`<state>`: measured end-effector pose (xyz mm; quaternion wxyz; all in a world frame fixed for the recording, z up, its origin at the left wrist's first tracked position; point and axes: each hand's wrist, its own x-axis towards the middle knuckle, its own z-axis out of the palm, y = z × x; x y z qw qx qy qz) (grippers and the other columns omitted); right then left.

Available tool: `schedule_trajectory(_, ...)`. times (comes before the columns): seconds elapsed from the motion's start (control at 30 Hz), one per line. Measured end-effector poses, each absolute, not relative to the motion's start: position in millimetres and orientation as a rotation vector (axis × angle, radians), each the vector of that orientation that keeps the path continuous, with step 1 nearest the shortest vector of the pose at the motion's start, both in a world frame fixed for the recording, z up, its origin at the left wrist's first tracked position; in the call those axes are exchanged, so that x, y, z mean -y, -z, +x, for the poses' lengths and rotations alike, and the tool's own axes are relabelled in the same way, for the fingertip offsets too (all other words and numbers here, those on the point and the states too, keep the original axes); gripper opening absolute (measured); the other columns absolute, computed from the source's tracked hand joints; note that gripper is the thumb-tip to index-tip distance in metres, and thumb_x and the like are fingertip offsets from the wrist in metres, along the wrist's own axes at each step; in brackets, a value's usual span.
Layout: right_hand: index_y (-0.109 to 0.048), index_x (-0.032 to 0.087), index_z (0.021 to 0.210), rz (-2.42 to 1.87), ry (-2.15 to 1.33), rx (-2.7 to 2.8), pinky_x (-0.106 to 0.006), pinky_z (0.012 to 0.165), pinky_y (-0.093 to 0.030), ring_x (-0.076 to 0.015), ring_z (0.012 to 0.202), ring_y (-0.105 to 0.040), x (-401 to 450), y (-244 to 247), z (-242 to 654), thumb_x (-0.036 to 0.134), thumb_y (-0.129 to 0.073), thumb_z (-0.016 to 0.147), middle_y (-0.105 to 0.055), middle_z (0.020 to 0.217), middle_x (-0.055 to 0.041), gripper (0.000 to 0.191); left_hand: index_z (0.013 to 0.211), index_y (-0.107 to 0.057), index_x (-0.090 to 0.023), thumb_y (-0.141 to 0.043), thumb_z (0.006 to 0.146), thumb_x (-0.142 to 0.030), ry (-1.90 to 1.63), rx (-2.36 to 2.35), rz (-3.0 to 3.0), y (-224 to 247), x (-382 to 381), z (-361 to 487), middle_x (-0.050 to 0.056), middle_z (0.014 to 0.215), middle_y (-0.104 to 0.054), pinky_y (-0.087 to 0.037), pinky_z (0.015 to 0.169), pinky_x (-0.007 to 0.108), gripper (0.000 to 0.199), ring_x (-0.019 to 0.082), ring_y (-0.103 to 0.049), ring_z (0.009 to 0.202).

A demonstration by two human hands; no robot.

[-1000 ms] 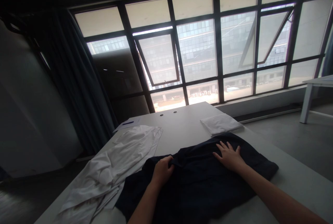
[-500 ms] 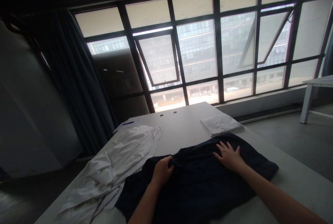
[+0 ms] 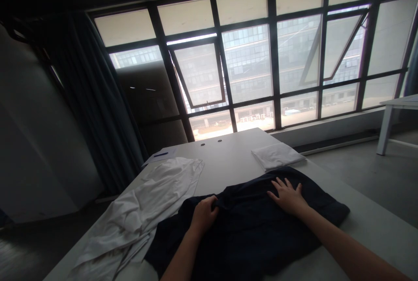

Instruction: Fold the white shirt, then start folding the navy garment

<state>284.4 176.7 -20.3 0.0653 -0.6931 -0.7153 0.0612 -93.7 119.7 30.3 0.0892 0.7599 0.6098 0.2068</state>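
Observation:
A dark navy garment [image 3: 241,233] lies bunched and spread on the white table [image 3: 225,152] right in front of me. My left hand [image 3: 204,215] is closed on a fold at its upper edge. My right hand [image 3: 287,196] rests flat on the cloth with fingers spread, holding nothing. To the left, a crumpled white garment [image 3: 130,215] lies partly under the dark cloth's edge. A neatly folded white cloth [image 3: 277,155] sits beyond my right hand, near the dark garment's far edge.
A sheet of paper with a blue pen [image 3: 160,155] lies at the table's far left corner, and the far end has two small holes. Floor lies beyond both table edges. A large window stands ahead, a dark curtain [image 3: 98,98] hangs left, and a white side table [image 3: 390,111] stands right.

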Motion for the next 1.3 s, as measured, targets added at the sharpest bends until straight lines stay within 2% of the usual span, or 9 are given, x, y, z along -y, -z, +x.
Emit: schedule_trajectory(1.3, -0.038, 0.027, 0.158, -2.089, -0.164, 2.165, -0.085, 0.108, -0.008, -0.0467, 0.153, -0.015, -178.8, 24.7, 285.8, 0.071, -0.028, 0.096, -0.027, 0.169, -0.0112, 0.076, 0.093, -0.068, -0.026, -0.059, 0.090, -0.020, -0.576, -1.813, 2.257, -30.1, -120.7, -92.7, 0.000, 0.095, -0.074, -0.039, 0.074, 0.024, 0.011, 0.020, -0.069, 0.090)
